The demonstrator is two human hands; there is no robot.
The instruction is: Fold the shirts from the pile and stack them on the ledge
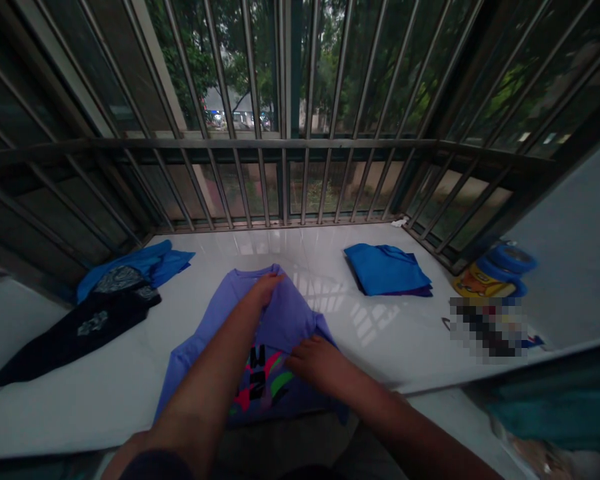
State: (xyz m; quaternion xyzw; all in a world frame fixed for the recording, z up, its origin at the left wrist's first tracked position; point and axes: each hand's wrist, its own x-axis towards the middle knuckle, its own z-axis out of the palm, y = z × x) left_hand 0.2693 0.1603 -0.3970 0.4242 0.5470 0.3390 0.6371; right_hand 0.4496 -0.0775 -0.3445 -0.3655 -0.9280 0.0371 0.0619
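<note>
A purple long-sleeved shirt point(230, 303) with a pink, green and black print lies on the white ledge, its collar toward the window and its lower part hanging over the front edge. My left hand point(269, 288) reaches across it and grips the cloth at the shoulder beside the collar. Lower down, my right hand point(316, 360) has its fingers closed on the shirt's right side, near the print. The cloth there is partly folded over toward the middle. My fingertips are partly hidden in the dim light.
The white ledge point(300, 250) runs beneath a barred window point(285, 143). Folded blue cloth point(387, 267) sits on the right, over something purple. Dark patterned clothing point(90, 327) and blue clothing point(165, 263) lie on the left. A yellow-and-blue container point(485, 280) stands by the right wall.
</note>
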